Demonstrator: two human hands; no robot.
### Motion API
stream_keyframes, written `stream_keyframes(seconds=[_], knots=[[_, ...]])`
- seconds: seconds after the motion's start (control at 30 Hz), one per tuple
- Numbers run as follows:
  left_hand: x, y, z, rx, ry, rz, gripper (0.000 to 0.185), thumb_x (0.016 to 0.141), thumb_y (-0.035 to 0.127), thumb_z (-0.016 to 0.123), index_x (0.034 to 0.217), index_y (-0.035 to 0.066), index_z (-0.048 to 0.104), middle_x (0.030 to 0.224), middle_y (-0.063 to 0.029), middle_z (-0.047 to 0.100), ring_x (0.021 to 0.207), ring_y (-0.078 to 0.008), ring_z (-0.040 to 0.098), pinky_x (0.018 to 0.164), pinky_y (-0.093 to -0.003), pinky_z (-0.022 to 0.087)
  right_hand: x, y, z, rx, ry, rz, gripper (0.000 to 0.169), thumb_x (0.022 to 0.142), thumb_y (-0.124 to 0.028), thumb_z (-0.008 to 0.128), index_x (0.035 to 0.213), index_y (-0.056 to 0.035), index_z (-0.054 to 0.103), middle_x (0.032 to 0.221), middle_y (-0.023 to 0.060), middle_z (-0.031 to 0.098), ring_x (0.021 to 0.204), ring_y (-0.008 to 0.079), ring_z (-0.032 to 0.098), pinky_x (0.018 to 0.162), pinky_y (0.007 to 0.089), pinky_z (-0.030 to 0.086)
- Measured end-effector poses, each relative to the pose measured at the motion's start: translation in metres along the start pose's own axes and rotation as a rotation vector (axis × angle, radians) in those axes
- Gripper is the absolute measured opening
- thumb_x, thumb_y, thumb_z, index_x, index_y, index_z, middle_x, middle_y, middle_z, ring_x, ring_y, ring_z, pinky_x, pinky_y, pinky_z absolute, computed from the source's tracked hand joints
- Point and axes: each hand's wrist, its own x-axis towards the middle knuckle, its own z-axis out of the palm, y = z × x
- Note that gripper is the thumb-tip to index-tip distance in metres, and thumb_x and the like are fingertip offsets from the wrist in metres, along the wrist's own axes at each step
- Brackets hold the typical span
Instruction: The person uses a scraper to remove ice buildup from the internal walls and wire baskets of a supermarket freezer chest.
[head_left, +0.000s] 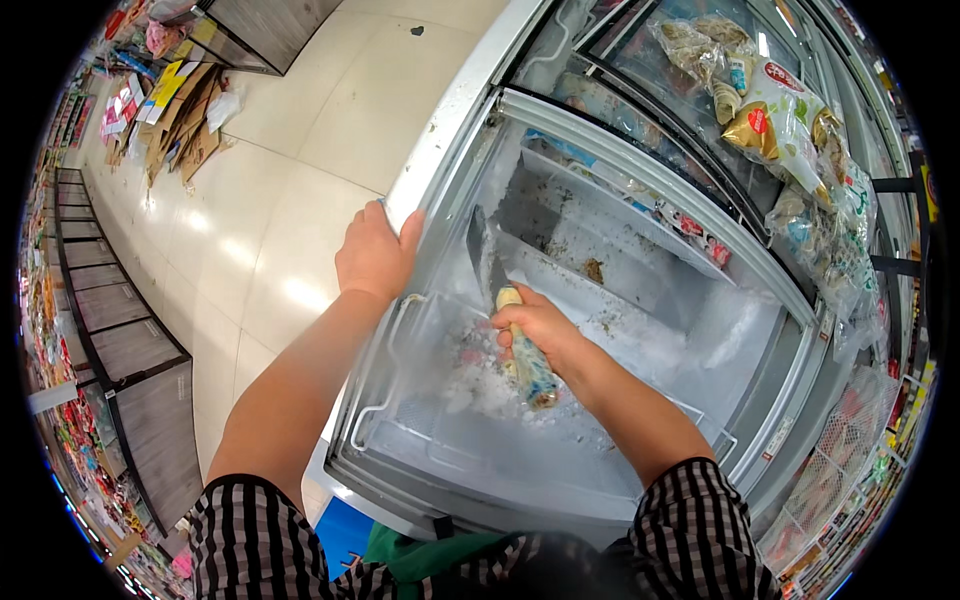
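My right hand (536, 322) grips a broad-bladed metal hand tool (487, 262) by its thick handle, which is wrapped in cream and blue patterned material. The blade angles up and away from me, inside an open chest freezer (442, 142). My left hand (379, 251) holds the freezer's white outer rim on the left, fingers over the outside. Loose frost (487, 390) is heaped below the tool's handle on the freezer interior. Beyond the blade lies a recessed compartment (622, 247) with ice on its walls and brown debris.
Bagged goods (787, 127) rest on the freezer's glass lids at the right. A white wire rack (390, 375) stands inside the near left. Flattened cardboard (180, 124) lies on the tiled floor (277, 195). A shelving unit (124, 330) runs along the left.
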Motion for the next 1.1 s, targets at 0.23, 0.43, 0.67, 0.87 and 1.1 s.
stream_keyframes(seconds=[0.23,0.43,0.67,0.87,1.1], knots=[[-0.003,-0.001,0.0,0.019,-0.065,-0.046,0.053,0.088,0.049,0.049,0.107,0.0,0.05,0.107,-0.0173,0.056,0.102,-0.0331,0.054,0.083,-0.0441,0.046,0.038,-0.039,-0.009,-0.027,0.052,-0.093,0.034,0.074,-0.001,0.056,0.105,-0.0049,0.044,0.073,0.0077,0.051,0.054,0.0169,0.054,0.045,0.0325,0.044],[-0.001,0.001,-0.007,-0.02,-0.071,-0.042,0.055,0.088,0.049,0.05,0.111,-0.002,0.049,0.109,-0.0177,0.055,0.106,-0.0329,0.051,0.086,-0.0435,0.045,0.034,-0.033,-0.004,0.045,0.085,-0.009,0.034,0.071,0.001,0.058,0.101,-0.007,0.044,0.072,0.0056,0.05,0.052,0.015,0.053,0.043,0.0331,0.044],[-0.003,-0.004,-0.007,-0.018,-0.087,-0.079,0.053,0.089,0.048,0.049,0.111,0.0,0.048,0.11,-0.0159,0.054,0.106,-0.032,0.051,0.086,-0.0431,0.045,0.022,-0.035,0.0,0.043,0.001,-0.046,0.034,0.072,0.001,0.057,0.103,-0.0058,0.044,0.069,0.0059,0.049,0.053,0.0152,0.054,0.043,0.031,0.044],[0.0,0.005,-0.003,-0.007,-0.117,-0.067,0.053,0.089,0.049,0.048,0.111,0.0,0.047,0.108,-0.0155,0.054,0.104,-0.0317,0.052,0.084,-0.0439,0.045,0.105,-0.006,-0.024,0.12,0.056,0.07,0.031,0.071,0.002,0.055,0.099,-0.0052,0.044,0.066,0.0071,0.049,0.052,0.0172,0.053,0.041,0.0317,0.042],[0.0,-0.006,0.0,-0.018,-0.067,-0.056,0.051,0.089,0.048,0.049,0.108,0.001,0.048,0.105,-0.0158,0.055,0.103,-0.0322,0.052,0.083,-0.0447,0.045,0.02,-0.025,-0.008,0.089,0.078,-0.049,0.036,0.071,0.002,0.056,0.103,-0.0048,0.042,0.071,0.0085,0.051,0.05,0.0168,0.052,0.041,0.0324,0.042]])
